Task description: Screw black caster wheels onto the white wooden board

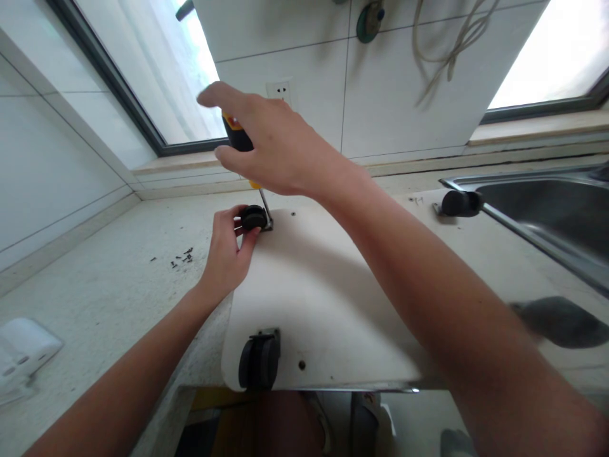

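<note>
My right hand grips the black and yellow handle of a screwdriver, with the thumb and a finger spread around it. The steel shaft slants down to the mounting plate of a black caster wheel. That caster sits at the far left corner of a white board lying flat on the counter. My left hand is closed around the wheel, fingers behind and thumb in front. Another caster stands at the board's near left corner. Whether the screwdriver tip meets a screw is too small to tell.
Several small dark screws lie on the counter to the left. A third caster is at the board's far right, beside the metal sink. A blurred dark caster is at lower right. A white plastic device lies far left.
</note>
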{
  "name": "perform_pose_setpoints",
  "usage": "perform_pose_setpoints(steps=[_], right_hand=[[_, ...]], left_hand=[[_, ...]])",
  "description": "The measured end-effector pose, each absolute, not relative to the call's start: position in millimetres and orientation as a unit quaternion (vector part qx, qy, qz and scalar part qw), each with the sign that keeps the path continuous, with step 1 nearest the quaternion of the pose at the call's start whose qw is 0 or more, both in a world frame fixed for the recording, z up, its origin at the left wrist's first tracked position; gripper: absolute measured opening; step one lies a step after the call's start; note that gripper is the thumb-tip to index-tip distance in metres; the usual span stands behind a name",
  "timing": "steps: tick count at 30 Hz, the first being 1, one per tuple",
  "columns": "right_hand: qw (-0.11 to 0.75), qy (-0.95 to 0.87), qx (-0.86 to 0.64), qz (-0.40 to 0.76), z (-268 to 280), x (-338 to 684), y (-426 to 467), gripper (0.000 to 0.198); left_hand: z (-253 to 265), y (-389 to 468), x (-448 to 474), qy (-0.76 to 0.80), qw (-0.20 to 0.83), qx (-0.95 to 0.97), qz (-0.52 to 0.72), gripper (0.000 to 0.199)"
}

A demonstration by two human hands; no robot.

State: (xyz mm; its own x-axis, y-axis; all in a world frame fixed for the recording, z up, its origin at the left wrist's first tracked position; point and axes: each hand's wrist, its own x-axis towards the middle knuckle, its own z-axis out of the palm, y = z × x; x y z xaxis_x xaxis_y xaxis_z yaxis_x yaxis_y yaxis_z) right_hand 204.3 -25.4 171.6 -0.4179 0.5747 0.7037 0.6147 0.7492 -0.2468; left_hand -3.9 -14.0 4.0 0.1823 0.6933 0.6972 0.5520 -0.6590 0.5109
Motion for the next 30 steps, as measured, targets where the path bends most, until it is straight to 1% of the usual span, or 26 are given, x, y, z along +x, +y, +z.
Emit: perform_pose_setpoints(steps=[2, 5, 7, 9, 11, 13, 18, 22, 24, 26, 28, 30], right_hand=[[0.399, -0.855, -0.33, -0.004, 171.2, 205.2, -25.4, 0.026], [0.435, -0.815, -0.376, -0.074, 165.2, 202.8, -24.0, 0.015], [0.443, -0.781, -0.423, -0.117, 163.2, 201.5, -24.2, 0.017], [0.415, -0.788, -0.439, -0.117, 166.1, 202.8, -26.4, 0.02], [0.373, -0.82, -0.426, -0.082, 171.2, 206.3, -29.4, 0.022], [0.362, -0.839, -0.403, -0.058, 173.2, 209.1, -30.9, 0.028], [0.426, -0.8, -0.41, -0.101, 161.7, 205.9, -29.4, 0.019], [0.413, -0.827, -0.375, -0.072, 161.2, 203.5, -33.0, 0.015], [0.403, -0.837, -0.364, -0.069, 162.7, 202.6, -33.2, 0.017], [0.416, -0.816, -0.389, -0.097, 160.7, 201.1, -29.2, 0.017], [0.451, -0.776, -0.422, -0.13, 154.3, 201.1, -20.1, 0.022], [0.498, -0.734, -0.44, -0.14, 145.5, 205.1, -7.0, 0.03]], left_hand=[[4.3, -14.2, -3.6, 0.406, 0.075, 0.764, 0.495, 0.041], [5.0, -15.0, -2.7, 0.409, 0.073, 0.764, 0.494, 0.041], [5.2, -15.4, -2.3, 0.409, 0.071, 0.763, 0.495, 0.041], [5.1, -15.5, -2.4, 0.409, 0.071, 0.763, 0.495, 0.04], [4.9, -15.5, -2.7, 0.409, 0.073, 0.763, 0.495, 0.04], [4.9, -15.5, -2.9, 0.409, 0.073, 0.763, 0.494, 0.041], [6.1, -16.1, -1.8, 0.418, 0.074, 0.759, 0.494, 0.041], [6.5, -16.6, -0.8, 0.429, 0.101, 0.749, 0.494, 0.042], [5.9, -16.4, -1.0, 0.43, 0.107, 0.748, 0.494, 0.043], [5.3, -15.8, -1.5, 0.429, 0.105, 0.747, 0.496, 0.046], [4.9, -15.1, -2.3, 0.427, 0.094, 0.751, 0.494, 0.05], [5.2, -14.5, -2.9, 0.425, 0.08, 0.759, 0.487, 0.053]])
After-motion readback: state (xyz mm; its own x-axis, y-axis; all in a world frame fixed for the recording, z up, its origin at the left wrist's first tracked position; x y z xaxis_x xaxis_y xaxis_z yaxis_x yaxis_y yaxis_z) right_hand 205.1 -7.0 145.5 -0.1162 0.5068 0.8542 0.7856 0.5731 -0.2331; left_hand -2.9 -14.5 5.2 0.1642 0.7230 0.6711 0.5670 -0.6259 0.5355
